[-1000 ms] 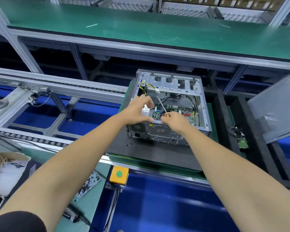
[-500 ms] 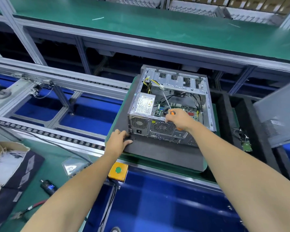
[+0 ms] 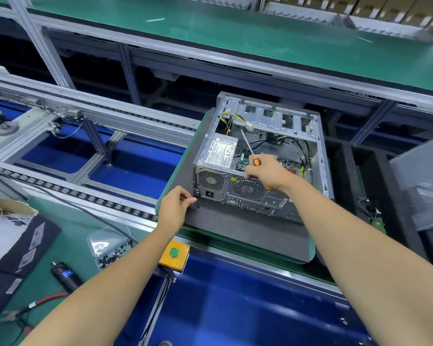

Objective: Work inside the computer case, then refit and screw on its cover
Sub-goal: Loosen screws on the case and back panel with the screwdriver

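The open computer case (image 3: 321, 156) lies on its side on a dark foam pad (image 3: 245, 228), its inside facing up, with the power supply (image 3: 220, 152) at the near left. My right hand (image 3: 266, 172) grips an orange-handled screwdriver (image 3: 250, 149) over the case's rear edge, the shaft pointing up and away. My left hand (image 3: 176, 208) rests on the pad by the case's near left corner, thumb and forefinger pinched together; a small dark screw (image 3: 202, 204) lies beside its fingertips. The grey side cover (image 3: 421, 186) leans at the far right.
A yellow box with a green button (image 3: 174, 253) sits on the conveyor rail below the pad. On the green bench at left lie a clear bag of screws (image 3: 109, 247), a black electric driver (image 3: 65, 275), pliers and a cardboard box (image 3: 0, 218). A loose board (image 3: 378, 223) lies right of the case.
My left hand left the inside of the case and dropped to the foam pad at the near left corner. My right hand stayed over the case with the screwdriver.
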Demonstrator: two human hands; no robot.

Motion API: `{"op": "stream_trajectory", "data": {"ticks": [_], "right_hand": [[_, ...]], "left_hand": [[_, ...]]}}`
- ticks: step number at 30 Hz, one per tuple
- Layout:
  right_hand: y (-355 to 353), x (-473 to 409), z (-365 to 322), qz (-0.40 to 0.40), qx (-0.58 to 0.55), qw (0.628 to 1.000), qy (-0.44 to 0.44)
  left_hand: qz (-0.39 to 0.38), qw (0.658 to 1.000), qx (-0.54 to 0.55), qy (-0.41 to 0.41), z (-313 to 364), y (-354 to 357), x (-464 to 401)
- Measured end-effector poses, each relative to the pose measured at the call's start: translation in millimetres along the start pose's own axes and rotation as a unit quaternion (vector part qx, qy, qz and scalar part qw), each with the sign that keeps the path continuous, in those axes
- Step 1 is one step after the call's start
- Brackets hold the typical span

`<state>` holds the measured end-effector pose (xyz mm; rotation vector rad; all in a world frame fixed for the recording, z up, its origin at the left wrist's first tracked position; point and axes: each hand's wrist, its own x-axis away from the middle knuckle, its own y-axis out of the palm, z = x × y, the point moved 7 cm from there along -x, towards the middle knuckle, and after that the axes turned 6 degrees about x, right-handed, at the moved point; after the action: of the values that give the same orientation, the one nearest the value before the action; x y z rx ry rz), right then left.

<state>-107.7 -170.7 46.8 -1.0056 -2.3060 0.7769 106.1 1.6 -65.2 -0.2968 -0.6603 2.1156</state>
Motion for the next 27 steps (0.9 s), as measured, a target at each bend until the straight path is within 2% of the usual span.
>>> {"op": "stream_trajectory", "data": {"ticks": [2,5,14,18,27], "right_hand": [[0.1,-3.5,2.5,-0.006,-0.005,1.0,0.012],[0.8,-8.1,2.7,-0.01,0.003,1.0,0.027],[2.7,-12.1,4.9,-0.003,0.002,0.999,0.047],[4.2,-11.7,4.6,0.001,0.008,1.0,0.026],[3.6,-11.1,5.7,0.01,-0.017,1.0,0.024]], "left_hand": [[0.02,0.996,0.083,0.028,10.9,1.9,9.2],[0.008,0.979,0.193,0.069,38.4,17.7,22.9],[0.084,0.928,0.348,0.105,102.0,45.5,34.2],[0.113,0.925,0.348,0.102,106.5,49.8,30.4],[0.124,0.933,0.323,0.103,105.9,58.1,29.2]]}}
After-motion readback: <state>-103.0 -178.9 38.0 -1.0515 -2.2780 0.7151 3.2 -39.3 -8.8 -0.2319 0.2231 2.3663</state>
